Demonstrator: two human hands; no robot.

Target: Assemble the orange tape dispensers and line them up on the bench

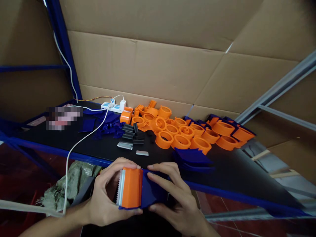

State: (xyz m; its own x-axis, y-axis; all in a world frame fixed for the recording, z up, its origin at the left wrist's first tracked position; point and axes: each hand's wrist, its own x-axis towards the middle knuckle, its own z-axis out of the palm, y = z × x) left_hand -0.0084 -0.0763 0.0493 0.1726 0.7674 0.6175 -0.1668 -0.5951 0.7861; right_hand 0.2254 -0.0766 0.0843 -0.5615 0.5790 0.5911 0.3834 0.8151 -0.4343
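Note:
Both hands grip one packing tape dispenser (pixel 132 188) at the near edge of the shelf, an orange block joined to a dark blue plastic part (pixel 154 191). My left hand (pixel 105 194) wraps round the orange end, thumb below and fingers above. A serrated metal blade (pixel 120 187) runs along that end, facing the left palm. My right hand (pixel 176 197) holds the blue part between thumb and fingers. Just beyond lie a small metal strip (pixel 142 153), more blades (pixel 125 145) and a stack of blue plates (pixel 192 158).
Many orange rings (pixel 181 141) are heaped along the back of the black shelf (pixel 93 149). Blue plastic pieces (pixel 108 125) lie further left. A white cable (pixel 80 141) hangs over the front edge from a power strip (pixel 115 107). A woven sack (pixel 74 184) stands below, left.

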